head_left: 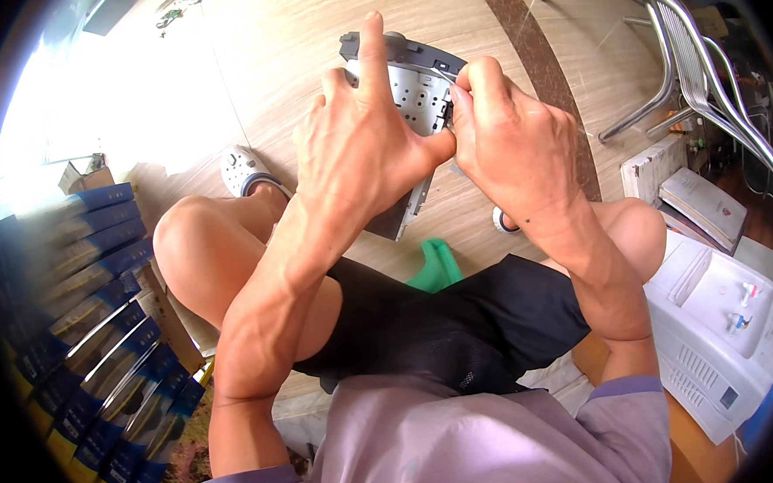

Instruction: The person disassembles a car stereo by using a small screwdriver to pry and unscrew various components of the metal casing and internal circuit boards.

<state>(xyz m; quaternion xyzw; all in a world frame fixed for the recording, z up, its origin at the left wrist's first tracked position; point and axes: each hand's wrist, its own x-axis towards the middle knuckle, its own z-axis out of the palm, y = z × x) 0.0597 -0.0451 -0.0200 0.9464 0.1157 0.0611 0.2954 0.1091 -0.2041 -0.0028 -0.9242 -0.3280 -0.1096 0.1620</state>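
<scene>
A boxy metal unit, apparently a car stereo (416, 96), is held up in front of me over the floor. Its perforated silver casing carries a black front panel (420, 54) with a round knob, on the side away from me. My left hand (355, 142) grips the casing from above, index finger pointing away and thumb stretched toward the right side; the palm hides much of the unit. At the panel's right corner, my right hand (516, 134) is closed in a pinch. A thin metal tip (442, 74) sticks out from its fingers against the panel's edge; the rest of this tool is hidden.
Below the unit, between my knees, is a green plastic object (438, 265). Stacked blue boxes (98, 248) rise on the left. To the right stand a white water dispenser (722, 311), a metal chair (674, 51) and some boxes (704, 203). Small parts (169, 18) lie at the far left.
</scene>
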